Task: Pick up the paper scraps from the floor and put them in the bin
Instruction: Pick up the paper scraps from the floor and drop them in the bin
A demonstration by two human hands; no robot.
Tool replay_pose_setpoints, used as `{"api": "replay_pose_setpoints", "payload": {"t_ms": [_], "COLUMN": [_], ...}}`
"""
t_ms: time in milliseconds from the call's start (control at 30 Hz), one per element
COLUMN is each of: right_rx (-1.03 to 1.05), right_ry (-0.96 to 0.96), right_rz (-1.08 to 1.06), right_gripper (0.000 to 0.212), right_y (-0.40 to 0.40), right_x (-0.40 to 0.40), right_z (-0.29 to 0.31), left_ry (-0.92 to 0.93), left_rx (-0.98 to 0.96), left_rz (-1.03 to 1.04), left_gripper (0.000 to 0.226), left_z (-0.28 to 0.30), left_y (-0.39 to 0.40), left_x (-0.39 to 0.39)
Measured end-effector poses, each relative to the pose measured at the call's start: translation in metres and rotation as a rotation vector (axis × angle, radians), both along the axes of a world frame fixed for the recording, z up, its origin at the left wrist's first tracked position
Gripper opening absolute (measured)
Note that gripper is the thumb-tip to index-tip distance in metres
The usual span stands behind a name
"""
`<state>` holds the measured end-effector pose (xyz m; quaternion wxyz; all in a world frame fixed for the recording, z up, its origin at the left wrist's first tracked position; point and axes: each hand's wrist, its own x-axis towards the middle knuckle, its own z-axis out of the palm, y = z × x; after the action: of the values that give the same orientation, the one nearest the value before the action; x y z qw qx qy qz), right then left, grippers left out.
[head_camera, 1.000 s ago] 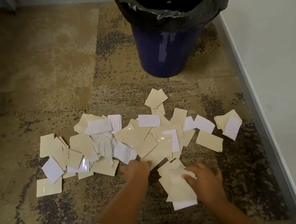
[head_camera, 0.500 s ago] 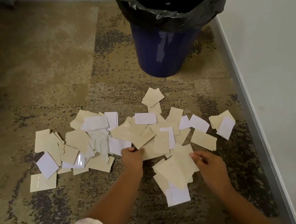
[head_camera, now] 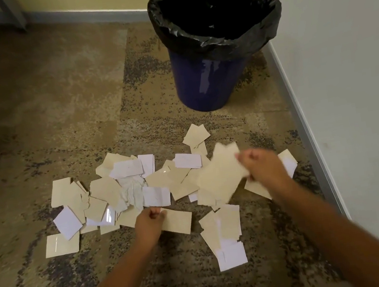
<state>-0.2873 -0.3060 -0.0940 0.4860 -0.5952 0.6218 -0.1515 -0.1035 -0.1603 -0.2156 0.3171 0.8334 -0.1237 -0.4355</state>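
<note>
Mostly tan paper scraps (head_camera: 107,193), some white.

Your two forearms come into view from the bottom edge, and both are bare: no sleeve, cuff or glove covers them anywhere in the head view. Your left hand (head_camera: 149,224) carries no ring, watch or band that can be made out, and the wrist behind it is equally unadorned. Your right hand (head_camera: 263,166) is blurred, so fine detail on its fingers cannot be told, though its wrist and forearm likewise show no strap or bracelet. No clothing of yours appears in the frame.
</note>
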Motion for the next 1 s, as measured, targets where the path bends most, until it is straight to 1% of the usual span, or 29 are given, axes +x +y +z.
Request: {"api": "replay_pose_setpoints", "payload": {"t_ms": [33,100,167,233,300,333,367,433,467,500,567,633,700,767,867,967,1000], "right_rx": [-0.030,-0.058,0.009,0.068,0.078,0.075,0.071,0.067,0.067,0.068,0.044,-0.055,-0.111,-0.023,0.144,0.252,0.288], "right_ry": [-0.059,-0.171,-0.388,-0.577,-0.670,-0.700,-0.710,-0.686,-0.664,-0.643,-0.583,-0.483,-0.434,-0.425,-0.354,-0.306,-0.290], "right_rz": [-0.008,-0.043,-0.167,-0.305,-0.372,-0.369,-0.355,-0.307,-0.287,-0.269,-0.236,-0.219,-0.221,-0.203,-0.114,-0.078,-0.085], "right_gripper": [0.024,0.018,0.016,0.013,0.014,0.014,0.023,0.042,0.047,0.046,0.035,0.026,0.023,0.018,0.012,0.012,0.012], "right_y": [-0.015,-0.047,-0.082,-0.116,-0.146,-0.157,-0.165,-0.177,-0.179,-0.177,-0.165,-0.143,-0.116,-0.088,-0.055,-0.038,-0.034], "right_x": [0.011,0.031,0.050,0.068,0.081,0.086,0.090,0.092,0.093,0.093,0.090,0.080,0.064,0.049,0.030,0.016,0.012], "right_z": [0.019,0.059,0.093,0.119,0.136,0.142,0.146,0.149,0.148,0.147,0.137,0.118,0.090,0.064,0.035,0.016,0.009], "left_ry": [-0.010,-0.027,-0.018,0.009,0.006,0.013,0.030,0.078,0.101,0.125,0.160,0.159,0.153,0.172,0.168,0.223,0.235], "left_rx": [-0.009,-0.043,-0.082,-0.121,-0.149,-0.161,-0.179,-0.220,-0.241,-0.269,-0.352,-0.449,-0.512,-0.547,-0.576,-0.655,-0.677], "left_rz": [0.006,0.021,0.040,0.055,0.031,0.024,0.021,0.004,0.000,0.006,0.019,0.017,-0.012,-0.028,-0.025,-0.032,-0.040], "left_gripper": [0.012,0.012,0.013,0.023,0.035,0.037,0.036,0.030,0.027,0.025,0.022,0.019,0.012,0.002,0.014,0.012,0.016], "left_z": [0.003,0.009,0.021,0.034,0.047,0.056,0.066,0.088,0.102,0.116,0.147,0.176,0.204,0.231,0.263,0.287,0.289], "left_y": [0.000,-0.001,-0.004,-0.010,-0.017,-0.019,-0.022,-0.027,-0.031,-0.037,-0.056,-0.083,-0.117,-0.153,-0.203,-0.239,-0.248], "left_x": [0.004,0.014,0.022,0.030,0.040,0.044,0.048,0.057,0.063,0.069,0.081,0.091,0.092,0.085,0.066,0.048,0.047]}}
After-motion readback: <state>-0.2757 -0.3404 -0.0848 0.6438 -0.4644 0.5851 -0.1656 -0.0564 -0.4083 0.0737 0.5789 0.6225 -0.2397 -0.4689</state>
